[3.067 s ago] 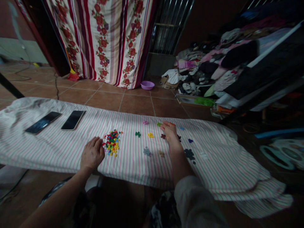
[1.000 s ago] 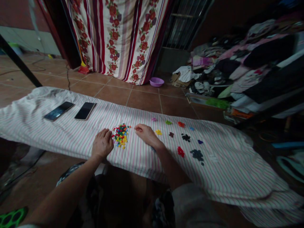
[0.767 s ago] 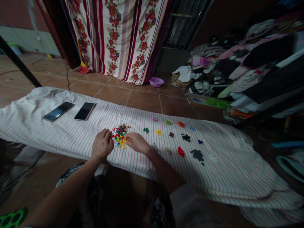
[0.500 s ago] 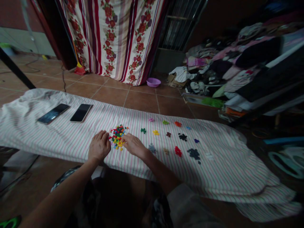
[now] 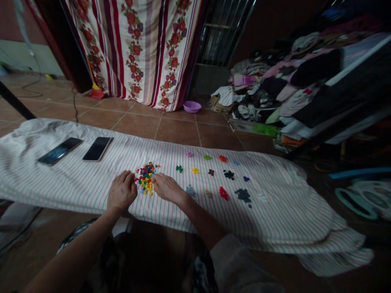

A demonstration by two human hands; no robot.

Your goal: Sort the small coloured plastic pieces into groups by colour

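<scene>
A mixed heap of small coloured pieces (image 5: 145, 177) lies on the striped cloth between my hands. My left hand (image 5: 122, 189) rests at the heap's left edge, fingers curled together; its fingertips touch the outer pieces, and whatever they hold is hidden. On the right edge, my right hand (image 5: 168, 187) has its fingers pinched together, with anything between them too small to make out. Sorted by colour, little groups lie to the right, among them dark green pieces (image 5: 179, 168), yellow pieces (image 5: 195, 170), red pieces (image 5: 223, 193), black pieces (image 5: 229, 174) and dark grey pieces (image 5: 243, 195).
Two phones, a dark phone (image 5: 60, 151) and a light-edged phone (image 5: 97, 149), lie at the left of the striped cloth (image 5: 275, 219). Beyond are a purple basin (image 5: 192, 107), a broom (image 5: 96, 92), a flowered curtain (image 5: 146, 53) and heaped clothes (image 5: 275, 81).
The whole view has shifted slightly, so things sit further left. Both hands stay at the heap; the right hand's fingers have drawn in a little at its right edge.
</scene>
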